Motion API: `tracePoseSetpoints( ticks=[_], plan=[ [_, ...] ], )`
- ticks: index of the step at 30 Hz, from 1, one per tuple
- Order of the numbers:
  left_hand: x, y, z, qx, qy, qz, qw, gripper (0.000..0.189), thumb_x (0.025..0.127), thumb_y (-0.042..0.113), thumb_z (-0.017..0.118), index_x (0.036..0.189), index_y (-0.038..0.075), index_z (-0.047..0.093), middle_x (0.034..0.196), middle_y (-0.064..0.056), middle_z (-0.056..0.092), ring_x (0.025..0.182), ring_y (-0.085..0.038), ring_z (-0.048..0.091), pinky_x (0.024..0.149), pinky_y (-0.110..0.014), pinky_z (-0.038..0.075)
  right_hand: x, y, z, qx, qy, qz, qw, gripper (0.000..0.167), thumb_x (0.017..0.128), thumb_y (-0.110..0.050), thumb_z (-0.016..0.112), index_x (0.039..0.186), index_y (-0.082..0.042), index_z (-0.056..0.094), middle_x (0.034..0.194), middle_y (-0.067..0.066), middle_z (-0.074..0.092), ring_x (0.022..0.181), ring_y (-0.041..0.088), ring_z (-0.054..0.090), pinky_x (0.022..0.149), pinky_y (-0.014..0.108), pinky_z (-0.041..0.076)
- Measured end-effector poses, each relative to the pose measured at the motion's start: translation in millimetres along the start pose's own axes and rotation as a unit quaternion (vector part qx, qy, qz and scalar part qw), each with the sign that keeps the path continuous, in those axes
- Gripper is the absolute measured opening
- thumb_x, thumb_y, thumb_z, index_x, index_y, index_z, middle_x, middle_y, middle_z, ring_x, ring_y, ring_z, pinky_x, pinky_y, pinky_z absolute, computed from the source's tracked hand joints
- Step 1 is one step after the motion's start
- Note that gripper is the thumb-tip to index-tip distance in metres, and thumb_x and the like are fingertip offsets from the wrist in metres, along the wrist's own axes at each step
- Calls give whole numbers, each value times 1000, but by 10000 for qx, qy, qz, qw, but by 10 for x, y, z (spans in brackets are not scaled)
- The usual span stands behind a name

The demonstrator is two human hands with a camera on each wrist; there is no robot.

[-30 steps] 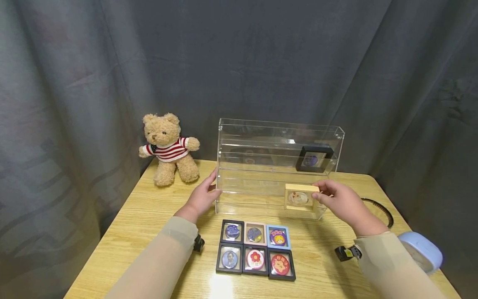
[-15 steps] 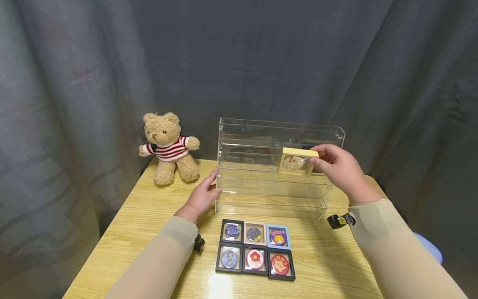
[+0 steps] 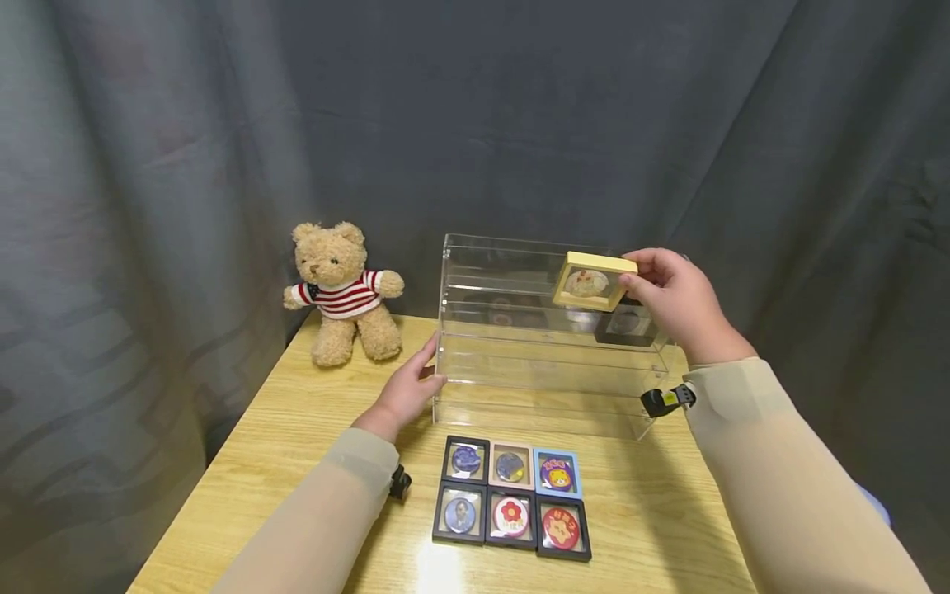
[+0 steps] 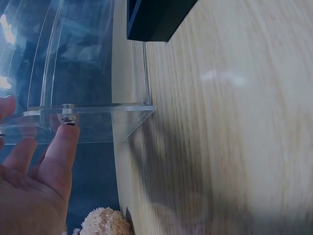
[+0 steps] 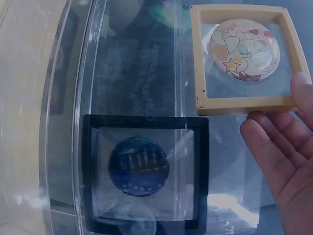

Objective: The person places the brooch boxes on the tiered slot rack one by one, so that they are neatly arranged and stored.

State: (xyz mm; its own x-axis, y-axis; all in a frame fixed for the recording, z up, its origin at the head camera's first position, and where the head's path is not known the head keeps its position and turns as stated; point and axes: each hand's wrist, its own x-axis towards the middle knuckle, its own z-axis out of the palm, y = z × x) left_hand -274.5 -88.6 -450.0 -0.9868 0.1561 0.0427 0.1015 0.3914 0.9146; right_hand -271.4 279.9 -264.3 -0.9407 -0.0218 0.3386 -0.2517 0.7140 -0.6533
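Note:
My right hand point(image 3: 679, 301) pinches a yellow display frame point(image 3: 591, 306) by its right side, holding it in front of the upper part of a clear acrylic rack point(image 3: 512, 375). A round badge point(image 5: 244, 51) with a cartoon drawing sits inside that frame. Below it, a black frame point(image 5: 145, 122) with a dark blue badge point(image 5: 138, 166) stands on a rack tier, partly covered in the head view. At the rack's left end, my left hand point(image 3: 404, 396) rests against the side panel, fingers fairly straight. One fingertip point(image 4: 68, 129) touches the panel by a screw.
Several framed badges lie in two rows before the rack, among them a blue frame point(image 3: 557, 497) and a black-framed red badge point(image 3: 560, 528). A teddy bear point(image 3: 337, 285) sits at the table's back left. A grey curtain point(image 3: 519, 124) hangs behind the wooden table point(image 3: 297, 429).
My right hand has raised the yellow frame from the rack's lower right to its upper tiers, passing in front of the black frame. The left hand has stayed at the side panel.

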Motion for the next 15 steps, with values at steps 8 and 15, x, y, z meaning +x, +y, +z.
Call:
tracePoseSetpoints(
  ticks=[8, 15],
  plan=[
    [-4, 5, 6, -50, 4, 48, 10000, 78, 96, 14, 65, 154, 47, 25, 158, 6, 30, 129, -28, 51, 100, -46, 47, 62, 96, 78, 18, -72, 46, 10000, 40, 96, -37, 65, 128, -13, 61, 110, 5, 62, 94, 18, 60, 76, 22, 53],
    [-1, -6, 5, -12, -6, -51, 10000, 78, 96, 17, 65, 153, 50, 24, 158, 10, 30, 129, -26, 50, 101, -45, 47, 59, 137, 123, -276, -151, -63, 9995, 41, 97, -39, 63, 129, -12, 61, 109, 6, 61, 93, 20, 58, 73, 33, 49]
  ],
)
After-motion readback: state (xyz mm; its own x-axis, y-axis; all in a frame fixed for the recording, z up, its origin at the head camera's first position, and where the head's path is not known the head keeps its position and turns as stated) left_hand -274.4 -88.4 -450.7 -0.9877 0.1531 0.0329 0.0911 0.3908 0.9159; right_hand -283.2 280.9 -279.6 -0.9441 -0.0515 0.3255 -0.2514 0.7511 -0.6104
